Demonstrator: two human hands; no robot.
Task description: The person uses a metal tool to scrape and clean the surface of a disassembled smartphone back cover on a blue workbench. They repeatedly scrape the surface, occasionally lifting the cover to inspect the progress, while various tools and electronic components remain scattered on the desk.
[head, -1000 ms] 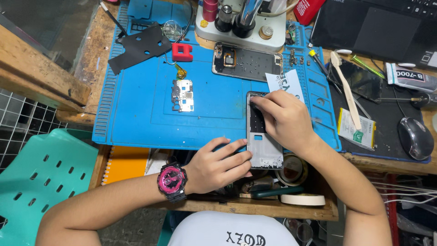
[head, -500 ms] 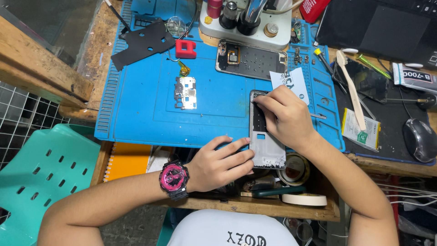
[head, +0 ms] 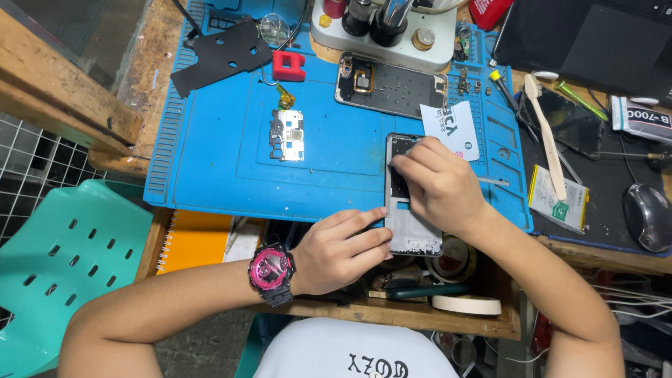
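An opened phone body (head: 408,231) lies lengthwise on the near right edge of a blue work mat (head: 336,154). My left hand (head: 343,248), with a pink watch on its wrist, presses its fingertips on the phone's left side and lower end. My right hand (head: 437,185) lies over the phone's upper half, fingertips pinched at its dark top part. What the fingers pinch is hidden. A loose metal board piece (head: 287,135) lies mid-mat. A grey phone back cover (head: 392,85) sits further away.
A black plate (head: 220,56) and a red tool (head: 288,66) lie at the mat's far left. A white stand with bottles (head: 385,28) is at the back. A battery (head: 558,198), a spudger (head: 546,133) and a mouse (head: 647,217) are to the right. Tape rolls (head: 465,304) fill the open drawer. A teal chair (head: 63,266) stands to the left.
The view has shifted slightly, so everything sits a little lower in the picture. Both hands stay on the phone body in nearly the same pose.
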